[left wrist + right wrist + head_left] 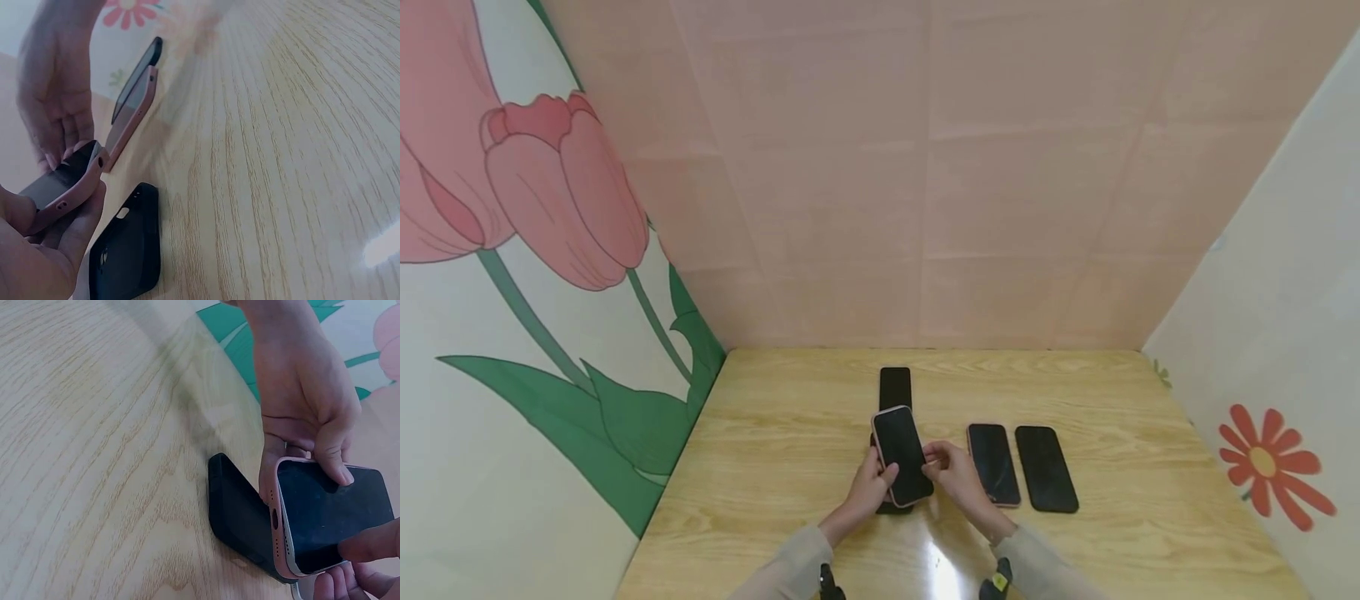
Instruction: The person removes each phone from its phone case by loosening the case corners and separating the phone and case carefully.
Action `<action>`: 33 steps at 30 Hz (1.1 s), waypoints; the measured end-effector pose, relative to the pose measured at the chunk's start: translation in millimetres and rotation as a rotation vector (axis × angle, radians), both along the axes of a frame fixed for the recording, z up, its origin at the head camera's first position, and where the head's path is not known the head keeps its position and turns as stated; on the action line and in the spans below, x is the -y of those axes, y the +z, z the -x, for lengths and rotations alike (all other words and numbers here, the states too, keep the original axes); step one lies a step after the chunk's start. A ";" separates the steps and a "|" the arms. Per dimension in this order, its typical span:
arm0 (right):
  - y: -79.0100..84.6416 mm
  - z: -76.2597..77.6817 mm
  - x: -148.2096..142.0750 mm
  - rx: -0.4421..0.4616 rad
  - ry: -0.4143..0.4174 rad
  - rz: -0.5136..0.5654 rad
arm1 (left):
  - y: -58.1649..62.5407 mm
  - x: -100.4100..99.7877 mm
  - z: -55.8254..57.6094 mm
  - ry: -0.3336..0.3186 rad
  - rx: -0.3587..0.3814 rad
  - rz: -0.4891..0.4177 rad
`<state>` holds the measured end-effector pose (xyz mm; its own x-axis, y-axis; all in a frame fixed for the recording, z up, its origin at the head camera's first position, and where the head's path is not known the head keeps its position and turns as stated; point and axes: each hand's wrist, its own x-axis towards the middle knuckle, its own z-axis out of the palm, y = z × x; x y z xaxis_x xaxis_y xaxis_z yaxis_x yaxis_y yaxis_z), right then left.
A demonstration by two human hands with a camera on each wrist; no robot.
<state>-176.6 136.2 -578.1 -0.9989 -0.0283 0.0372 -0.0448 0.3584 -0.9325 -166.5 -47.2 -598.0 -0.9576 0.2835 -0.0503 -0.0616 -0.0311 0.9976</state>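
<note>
A smartphone (902, 454) in a pink phone case (284, 550) is tilted up over the table, its dark screen facing up. My left hand (868, 487) grips it from the left, thumb over the screen edge and fingers underneath. On the opposite long edge, my right hand (955, 471) pinches the case rim, its thumb on the glass and its other fingers curled below. At one corner the phone stands slightly proud of the pink rim. Beneath them lies an empty black phone case (128, 256), hollow side up, mostly hidden in the head view.
Behind the held phone lies a black phone (895, 386). To the right, a pink-cased phone (994, 467) and a black-cased phone (1047, 469) lie side by side. The wood-grain table (775, 433) meets a pink back wall and patterned side walls.
</note>
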 end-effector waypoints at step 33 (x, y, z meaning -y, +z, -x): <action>6.7 1.4 -21.3 0.230 0.371 0.272 | -3.8 6.3 -6.5 -0.022 0.051 -0.038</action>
